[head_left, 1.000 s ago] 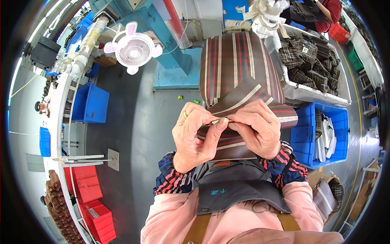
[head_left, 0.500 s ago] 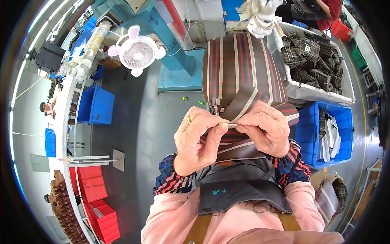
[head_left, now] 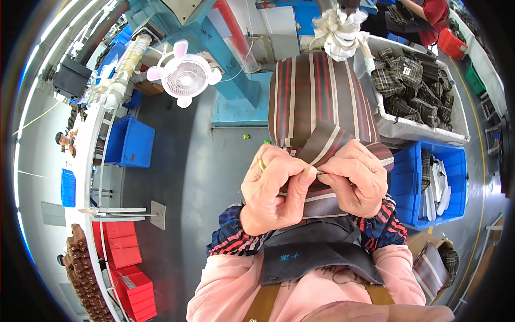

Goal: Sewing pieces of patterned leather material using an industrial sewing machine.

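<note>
Currently, your hands: the left hand [head_left: 276, 188] has thumb and forefinger clamped on the near edge of the strip [head_left: 321, 142]; the right hand [head_left: 355, 177] pinches it too, fingertips just beside the left's.
Strip: striped, slanting up at 12 o'clock from your fingertips, over the cloth [head_left: 324, 91]; your fingers hide most of the pinched edge, and the bit showing is too small to tell.
Cloth: brown with red and pale stripes, bulging away from you at 12 o'clock; your hands cover its near part.
Overhead: a white bundle [head_left: 340, 32] at 12 o'clock, blocking your view of the cloth's far right corner.
Pillar: teal, the pillar [head_left: 230, 80] rises between 10 and 11 o'clock, its base beyond the cloth's left side.
Fan: the white fan [head_left: 186, 79] sits at 10 o'clock, in front of the pillar.
Crate: between 1 and 2 o'clock, near the cloth, the crate [head_left: 450, 135] is heaped with plaid pieces [head_left: 410, 88].
Bin: your blue bin [head_left: 456, 209] is at 3 o'clock, holding white pieces [head_left: 441, 188] and plaid.
Carton: at 4 o'clock, the carton [head_left: 418, 240] holds striped and plaid pieces.
Left side: a second blue bin [head_left: 137, 142] at 9, red bins [head_left: 137, 300] around 8.
Co-worker: a red sleeve [head_left: 440, 16] at 1 o'clock, beyond the crate.
</note>
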Demonstrator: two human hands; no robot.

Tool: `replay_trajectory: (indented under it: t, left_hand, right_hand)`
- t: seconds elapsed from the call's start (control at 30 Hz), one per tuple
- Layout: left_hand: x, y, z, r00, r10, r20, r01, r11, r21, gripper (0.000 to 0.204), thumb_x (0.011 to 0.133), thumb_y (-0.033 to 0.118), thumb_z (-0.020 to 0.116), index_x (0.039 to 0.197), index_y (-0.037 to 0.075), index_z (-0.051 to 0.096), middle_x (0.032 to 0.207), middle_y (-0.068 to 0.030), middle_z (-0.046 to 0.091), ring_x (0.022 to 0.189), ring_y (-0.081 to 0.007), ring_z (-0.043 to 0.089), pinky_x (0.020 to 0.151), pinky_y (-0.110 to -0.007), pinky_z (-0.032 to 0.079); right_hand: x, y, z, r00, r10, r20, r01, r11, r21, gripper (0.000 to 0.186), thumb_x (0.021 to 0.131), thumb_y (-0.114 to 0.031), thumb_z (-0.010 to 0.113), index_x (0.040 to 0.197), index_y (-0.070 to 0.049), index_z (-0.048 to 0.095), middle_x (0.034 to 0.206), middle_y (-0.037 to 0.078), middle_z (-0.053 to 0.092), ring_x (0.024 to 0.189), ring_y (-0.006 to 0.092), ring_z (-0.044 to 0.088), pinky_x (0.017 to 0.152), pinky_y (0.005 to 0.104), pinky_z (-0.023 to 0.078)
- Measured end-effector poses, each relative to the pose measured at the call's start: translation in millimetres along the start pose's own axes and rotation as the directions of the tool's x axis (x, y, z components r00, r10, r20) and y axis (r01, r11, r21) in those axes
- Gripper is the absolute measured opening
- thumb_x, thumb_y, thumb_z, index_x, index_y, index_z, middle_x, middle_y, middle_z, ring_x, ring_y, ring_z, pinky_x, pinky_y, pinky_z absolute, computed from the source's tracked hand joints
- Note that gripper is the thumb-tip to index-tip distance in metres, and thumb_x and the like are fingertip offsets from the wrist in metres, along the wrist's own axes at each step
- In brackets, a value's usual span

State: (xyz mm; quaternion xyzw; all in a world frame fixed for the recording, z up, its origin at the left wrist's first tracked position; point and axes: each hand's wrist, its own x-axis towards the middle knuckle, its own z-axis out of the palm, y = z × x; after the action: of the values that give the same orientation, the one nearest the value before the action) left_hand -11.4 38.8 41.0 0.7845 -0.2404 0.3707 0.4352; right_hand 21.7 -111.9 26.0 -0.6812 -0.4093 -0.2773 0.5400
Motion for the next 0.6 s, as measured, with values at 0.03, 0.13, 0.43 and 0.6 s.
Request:
replay_trajectory:
  t: [0.03, 0.13, 0.43, 0.6]
  left_hand:
    - [0.8, 1.3, 0.4, 1.0, 0.011, 0.016, -0.011, 1.0, 0.004, 0.011, 0.072, -0.001, 0.065, 0.078, 0.004, 0.058, 0.066, -0.0039, 0.056, 0.058, -0.0189, 0.049, 0.056, -0.029, 0.04]
    - [2.4, 6.0, -0.4, 0.991, -0.104, 0.086, 0.107, 0.993, -0.039, 0.019, 0.07, 0.001, 0.068, 0.086, 0.003, 0.058, 0.073, -0.0049, 0.058, 0.062, -0.0198, 0.052, 0.06, -0.029, 0.042]
    - [1.9, 4.9, 2.8, 0.991, -0.062, 0.122, 0.067, 0.997, -0.039, 0.036, 0.065, 0.004, 0.071, 0.098, 0.003, 0.056, 0.084, -0.0066, 0.06, 0.074, -0.0214, 0.056, 0.068, -0.03, 0.042]
    - [4.6, 4.8, 3.4, 0.99, -0.043, 0.131, 0.046, 0.999, -0.018, 0.029, 0.067, 0.004, 0.069, 0.093, 0.005, 0.058, 0.083, -0.0053, 0.059, 0.074, -0.0211, 0.056, 0.069, -0.031, 0.041]
  right_hand:
    - [0.4, -0.2, -1.9, 1.0, 0.008, 0.006, -0.008, 1.0, 0.008, 0.022, 0.063, 0.002, 0.07, 0.082, -0.003, 0.061, 0.068, 0.005, 0.06, 0.055, 0.0194, 0.052, 0.051, 0.027, 0.042]
    - [1.5, 0.9, -6.0, 1.0, 0.02, -0.022, -0.019, 0.999, 0.028, 0.021, 0.064, 0.004, 0.068, 0.081, -0.003, 0.06, 0.069, 0.005, 0.06, 0.055, 0.0191, 0.052, 0.052, 0.0269, 0.042]
    - [-4.5, 5.8, -14.5, 0.997, 0.038, -0.065, -0.038, 0.999, 0.01, 0.011, 0.069, 0.007, 0.062, 0.077, 0.001, 0.058, 0.063, 0.007, 0.056, 0.052, 0.0143, 0.048, 0.047, 0.0235, 0.036]
    - [-4.9, 4.9, -11.4, 0.997, 0.03, -0.074, -0.03, 1.0, 0.003, 0.012, 0.068, 0.008, 0.062, 0.078, 0.002, 0.058, 0.063, 0.008, 0.055, 0.052, 0.0143, 0.048, 0.047, 0.0231, 0.036]
